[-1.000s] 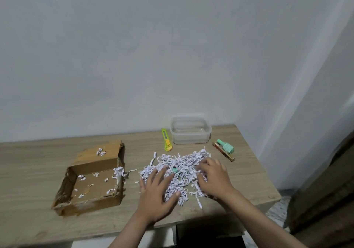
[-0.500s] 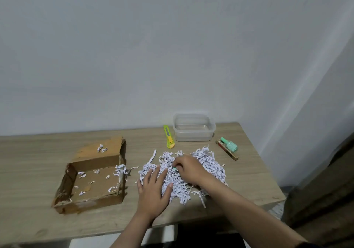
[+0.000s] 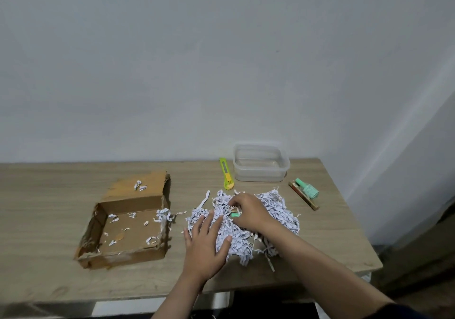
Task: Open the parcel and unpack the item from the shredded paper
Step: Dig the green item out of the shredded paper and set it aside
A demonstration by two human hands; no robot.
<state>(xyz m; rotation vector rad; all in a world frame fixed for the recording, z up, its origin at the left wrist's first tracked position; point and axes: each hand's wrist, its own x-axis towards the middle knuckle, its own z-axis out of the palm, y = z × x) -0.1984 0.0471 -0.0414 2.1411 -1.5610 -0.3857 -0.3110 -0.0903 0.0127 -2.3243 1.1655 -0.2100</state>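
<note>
A heap of white shredded paper (image 3: 275,210) lies on the wooden table (image 3: 49,195), right of the opened cardboard box (image 3: 128,252). The box holds only a few paper scraps. My left hand (image 3: 205,247) rests flat, fingers spread, on the heap's left side. My right hand (image 3: 248,211) is on the middle of the heap with its fingertips pinched around a small mint-green item (image 3: 235,213) that pokes out of the paper. Most of that item is hidden by fingers and shreds.
A yellow-green box cutter (image 3: 226,174) and a clear plastic container (image 3: 261,162) sit behind the heap. A mint-green bottle (image 3: 307,188) lies on a brown strip (image 3: 304,196) at the right. The table's right edge and front edge are close.
My right hand moved from the heap's right side to its middle and closed its fingertips on the small green item. My left hand stayed on the heap's left side.
</note>
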